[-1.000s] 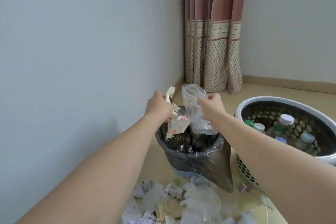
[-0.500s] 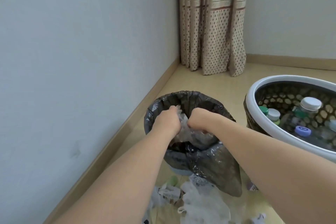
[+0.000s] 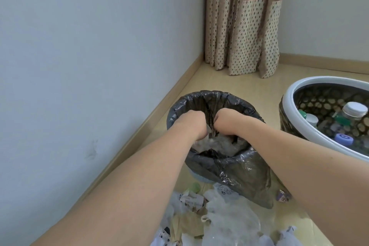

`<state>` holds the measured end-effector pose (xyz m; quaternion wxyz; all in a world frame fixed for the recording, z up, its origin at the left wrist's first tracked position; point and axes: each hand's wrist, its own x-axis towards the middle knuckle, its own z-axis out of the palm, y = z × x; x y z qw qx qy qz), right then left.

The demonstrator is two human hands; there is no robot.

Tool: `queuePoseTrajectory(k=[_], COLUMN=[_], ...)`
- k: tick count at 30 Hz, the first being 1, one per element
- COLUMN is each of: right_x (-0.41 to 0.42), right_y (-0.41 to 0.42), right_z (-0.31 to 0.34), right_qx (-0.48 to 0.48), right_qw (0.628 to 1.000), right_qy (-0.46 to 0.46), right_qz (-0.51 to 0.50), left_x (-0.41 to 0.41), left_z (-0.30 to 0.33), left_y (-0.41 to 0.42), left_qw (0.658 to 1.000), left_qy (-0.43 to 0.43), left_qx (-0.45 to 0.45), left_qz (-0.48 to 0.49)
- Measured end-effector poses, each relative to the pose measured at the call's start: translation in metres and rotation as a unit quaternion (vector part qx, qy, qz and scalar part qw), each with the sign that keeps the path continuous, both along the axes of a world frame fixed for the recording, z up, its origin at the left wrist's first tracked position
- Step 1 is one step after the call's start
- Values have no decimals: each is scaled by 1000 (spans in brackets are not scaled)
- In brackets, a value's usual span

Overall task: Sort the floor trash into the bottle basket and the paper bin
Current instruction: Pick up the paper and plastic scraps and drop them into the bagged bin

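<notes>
Seen from above: bottle basket [image 3: 287,94] at right, already holding capped bottles [image 3: 353,112]. Left of it, black-lined paper bin [image 3: 199,96]. Inside, left hand [image 3: 191,124] and right hand [image 3: 227,122], fingers hidden, grip unclear, apparently pressing down clear wrappers [image 3: 211,144]. Deeper than half a second ago. Floor trash [image 3: 219,215] waiting below.

black bin liner [image 3: 235,171], white-rimmed basket [image 3: 291,94], dotted beige curtain [image 3: 243,26]
</notes>
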<state>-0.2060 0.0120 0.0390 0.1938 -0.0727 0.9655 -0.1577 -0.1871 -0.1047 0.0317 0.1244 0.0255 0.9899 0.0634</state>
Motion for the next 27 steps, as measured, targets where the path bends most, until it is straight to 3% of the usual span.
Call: queuePoseTrajectory(k=[3, 9, 11, 16, 21, 24, 27], right_x=[19, 102, 140, 218, 252, 263, 266], right_y=[5, 0, -9, -34, -35, -32, -34], right_z=[19, 47, 47, 20, -37, -63, -75], right_qx=[-49, -105, -128, -164, -81, -42, -23], right_qw=[996, 968, 953, 943, 985, 994, 993], right_qy=[63, 227, 270, 275, 123, 22, -20], right_qz=[-25, 12, 44, 95, 93, 99, 112], left_x=[22, 99, 131, 216, 275, 293, 299], left_z=[21, 37, 35, 6, -22, -25, -34], left_y=[-12, -53, -68, -123, -162, -170, -169], left_qw=[993, 967, 966, 989, 992, 984, 984], left_qy=[108, 244, 248, 143, -121, -168, -170], left_qx=[51, 78, 69, 42, -47, -50, -42], left_qz=[7, -6, -5, -3, 5, 24, 41])
